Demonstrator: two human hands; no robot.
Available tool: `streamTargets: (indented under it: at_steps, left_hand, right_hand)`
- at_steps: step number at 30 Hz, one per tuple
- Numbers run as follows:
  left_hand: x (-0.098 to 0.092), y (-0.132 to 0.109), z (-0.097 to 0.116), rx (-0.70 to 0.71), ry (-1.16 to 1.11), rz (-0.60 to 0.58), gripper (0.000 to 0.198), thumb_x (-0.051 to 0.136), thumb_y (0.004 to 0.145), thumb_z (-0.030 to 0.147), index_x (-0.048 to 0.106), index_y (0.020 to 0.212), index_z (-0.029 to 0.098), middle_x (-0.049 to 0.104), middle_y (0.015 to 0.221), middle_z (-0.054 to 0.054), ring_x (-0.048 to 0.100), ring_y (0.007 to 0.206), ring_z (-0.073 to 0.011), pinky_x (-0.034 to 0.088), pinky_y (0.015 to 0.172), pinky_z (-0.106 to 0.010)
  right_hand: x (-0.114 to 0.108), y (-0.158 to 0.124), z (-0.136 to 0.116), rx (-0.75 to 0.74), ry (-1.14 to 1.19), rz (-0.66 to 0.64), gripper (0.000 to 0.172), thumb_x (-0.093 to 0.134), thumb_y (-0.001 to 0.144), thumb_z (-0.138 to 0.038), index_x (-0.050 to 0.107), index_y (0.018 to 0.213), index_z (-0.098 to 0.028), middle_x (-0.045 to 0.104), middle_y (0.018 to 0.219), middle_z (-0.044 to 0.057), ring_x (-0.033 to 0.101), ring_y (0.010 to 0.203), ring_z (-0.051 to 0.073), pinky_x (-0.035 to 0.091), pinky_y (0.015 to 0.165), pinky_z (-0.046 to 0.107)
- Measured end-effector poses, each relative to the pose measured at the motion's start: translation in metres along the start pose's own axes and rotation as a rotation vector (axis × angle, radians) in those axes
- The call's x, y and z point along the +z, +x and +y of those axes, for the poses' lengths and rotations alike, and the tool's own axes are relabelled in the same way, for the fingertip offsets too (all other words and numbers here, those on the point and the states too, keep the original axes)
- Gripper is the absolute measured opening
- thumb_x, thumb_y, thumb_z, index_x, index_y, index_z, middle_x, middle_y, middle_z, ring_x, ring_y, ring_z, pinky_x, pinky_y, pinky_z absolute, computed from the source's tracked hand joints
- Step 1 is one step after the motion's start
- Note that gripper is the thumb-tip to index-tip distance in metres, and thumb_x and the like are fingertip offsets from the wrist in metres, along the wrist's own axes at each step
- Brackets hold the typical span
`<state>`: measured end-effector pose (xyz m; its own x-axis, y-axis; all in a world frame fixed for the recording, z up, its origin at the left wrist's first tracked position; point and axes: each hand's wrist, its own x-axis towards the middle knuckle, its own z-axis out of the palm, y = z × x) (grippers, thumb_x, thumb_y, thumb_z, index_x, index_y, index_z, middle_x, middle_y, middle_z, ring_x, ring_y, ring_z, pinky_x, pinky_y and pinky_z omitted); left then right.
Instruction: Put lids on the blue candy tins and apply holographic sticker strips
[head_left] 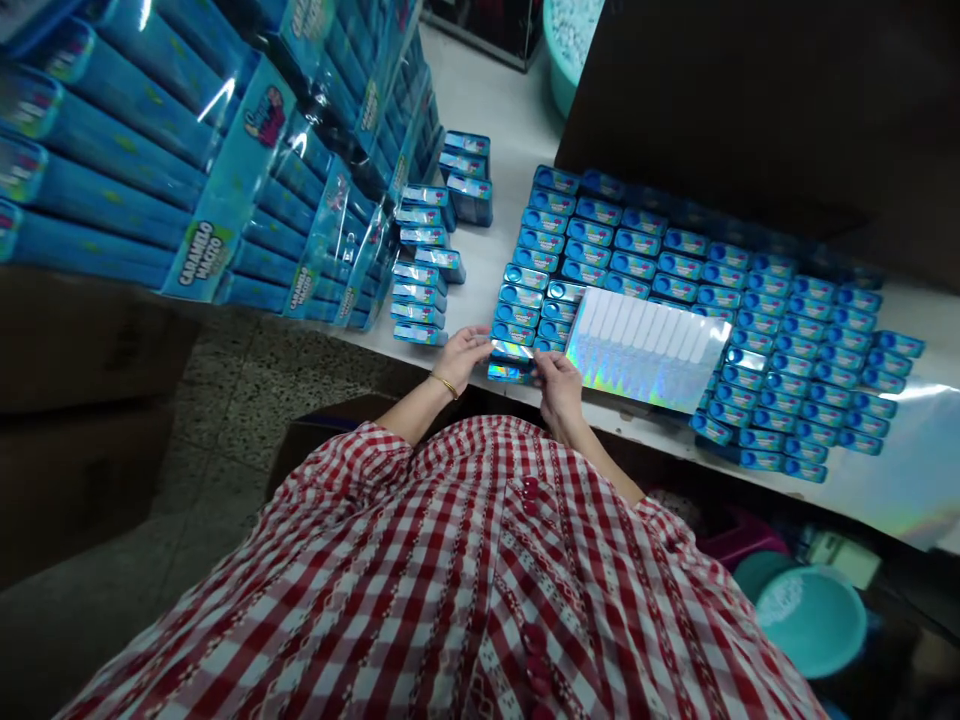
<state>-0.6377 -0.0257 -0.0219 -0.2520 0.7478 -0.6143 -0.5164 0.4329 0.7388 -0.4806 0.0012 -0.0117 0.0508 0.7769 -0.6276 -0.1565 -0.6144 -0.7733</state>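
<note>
Head view: left grip (465,360) and right grip (559,385) both closed on a small blue tin (510,351), just beside a holographic label sheet (645,350) on the worktop (495,110).

Candy packing workrm: blue tins (645,240) in rows, holographic film (645,350), wrapped display boxes (202,150) on white bench (510,130).

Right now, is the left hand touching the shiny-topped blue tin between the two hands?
Touching: the head view shows the fingertips of the left hand resting against the end of the blue tin.
</note>
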Motion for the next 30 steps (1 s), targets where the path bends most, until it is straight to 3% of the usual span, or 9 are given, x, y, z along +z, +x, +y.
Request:
streamTargets:
  at_steps: [7, 12, 16, 21, 25, 28, 30]
  left_hand:
    - [-0.027, 0.018, -0.017, 0.070, 0.165, 0.035, 0.035, 0.072, 0.057, 0.016, 0.054, 0.088, 0.015, 0.058, 0.063, 0.005, 0.055, 0.062, -0.0084, 0.042, 0.068, -0.024]
    - [-0.035, 0.029, -0.027, 0.059, 0.178, 0.087, 0.032, 0.070, 0.056, 0.015, 0.054, 0.084, 0.015, 0.057, 0.062, 0.005, 0.053, 0.060, -0.0084, 0.041, 0.066, -0.023]
    - [-0.035, 0.034, -0.031, 0.040, 0.184, 0.078, 0.034, 0.071, 0.056, 0.018, 0.054, 0.085, 0.015, 0.057, 0.062, 0.004, 0.052, 0.059, -0.0080, 0.040, 0.064, -0.022]
    - [-0.029, 0.041, -0.038, 0.020, 0.207, 0.049, 0.031, 0.069, 0.058, 0.017, 0.053, 0.084, 0.015, 0.056, 0.062, 0.004, 0.052, 0.059, -0.0086, 0.039, 0.064, -0.022]
    - [-0.033, 0.045, -0.040, 0.055, 0.375, 0.162, 0.028, 0.065, 0.057, 0.010, 0.055, 0.081, 0.016, 0.057, 0.066, 0.002, 0.052, 0.062, -0.0100, 0.041, 0.066, -0.023]
    - [-0.030, 0.042, -0.032, 0.177, 0.510, 0.234, 0.024, 0.061, 0.061, 0.011, 0.058, 0.084, 0.018, 0.060, 0.081, -0.002, 0.053, 0.068, -0.0122, 0.043, 0.072, -0.025]
    - [-0.016, 0.038, -0.021, 0.328, 0.592, 0.213, 0.022, 0.059, 0.067, 0.015, 0.060, 0.089, 0.019, 0.061, 0.095, -0.005, 0.054, 0.077, -0.0149, 0.044, 0.078, -0.028]
  right_hand:
    - [0.017, 0.003, 0.031, -0.205, -0.307, 0.101, 0.031, 0.065, 0.066, -0.047, 0.060, 0.067, -0.016, 0.054, 0.059, -0.003, 0.043, 0.054, 0.010, 0.037, 0.056, 0.025]
    - [0.019, 0.011, 0.042, -0.384, -0.603, 0.143, 0.025, 0.058, 0.073, -0.041, 0.062, 0.070, -0.017, 0.058, 0.068, 0.001, 0.049, 0.061, 0.013, 0.040, 0.065, 0.027]
    - [0.020, 0.012, 0.040, -0.431, -0.840, 0.126, 0.021, 0.054, 0.079, -0.037, 0.064, 0.073, -0.019, 0.061, 0.071, 0.003, 0.052, 0.067, 0.015, 0.040, 0.069, 0.028]
    - [0.019, 0.009, 0.028, -0.359, -1.192, 0.065, 0.022, 0.049, 0.086, -0.032, 0.065, 0.091, -0.018, 0.065, 0.083, 0.007, 0.056, 0.074, 0.019, 0.038, 0.067, 0.028]
    - [0.011, 0.003, 0.021, -0.479, -1.466, -0.112, 0.034, 0.038, 0.091, -0.026, 0.061, 0.116, -0.021, 0.064, 0.100, 0.012, 0.058, 0.081, 0.020, 0.036, 0.066, 0.028]
    - [0.003, -0.003, 0.018, -0.542, -1.619, -0.307, 0.042, 0.038, 0.090, -0.019, 0.055, 0.128, -0.023, 0.064, 0.100, 0.013, 0.058, 0.082, 0.021, 0.036, 0.067, 0.029]
    - [-0.008, -0.003, 0.010, -0.555, -1.616, -0.334, 0.044, 0.038, 0.090, -0.019, 0.053, 0.131, -0.024, 0.064, 0.100, 0.012, 0.058, 0.083, 0.021, 0.037, 0.068, 0.029]
